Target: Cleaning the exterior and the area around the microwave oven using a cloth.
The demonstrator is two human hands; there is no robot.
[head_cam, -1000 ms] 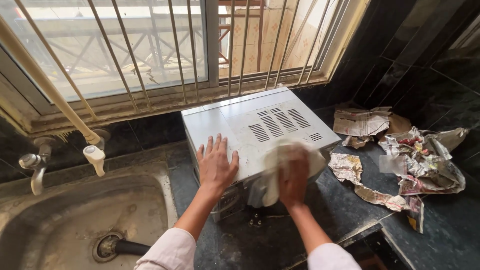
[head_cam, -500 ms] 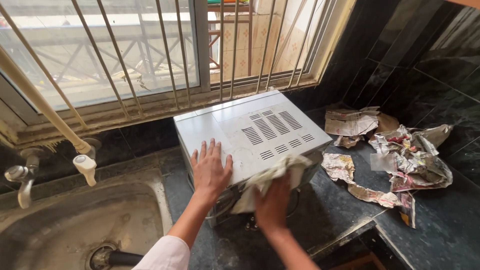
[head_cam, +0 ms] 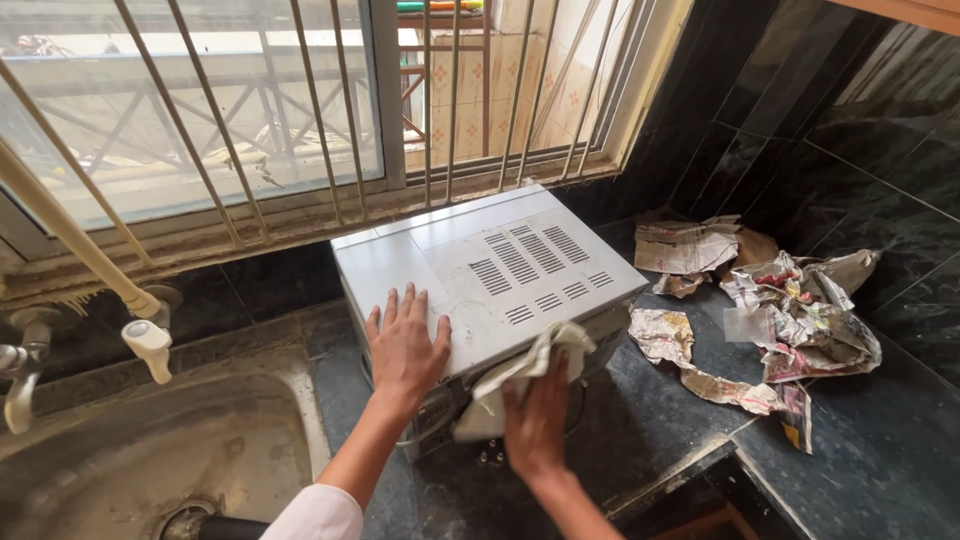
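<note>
Left hand (head_cam: 405,345) lies flat, fingers spread, atop the white microwave oven (head_cam: 490,275). Right hand (head_cam: 537,425) presses a pale cloth (head_cam: 520,380) against its front face, crumpled newspaper (head_cam: 790,320) to the right on the desk (head_cam: 880,460).

Bright daylight through the barred window (head_cam: 250,130), overexposed beyond the glass. Sharp near the window, dim shadow well below it. Soft sheen beside it on dark tiles; bars bowed toward frame edges.
</note>
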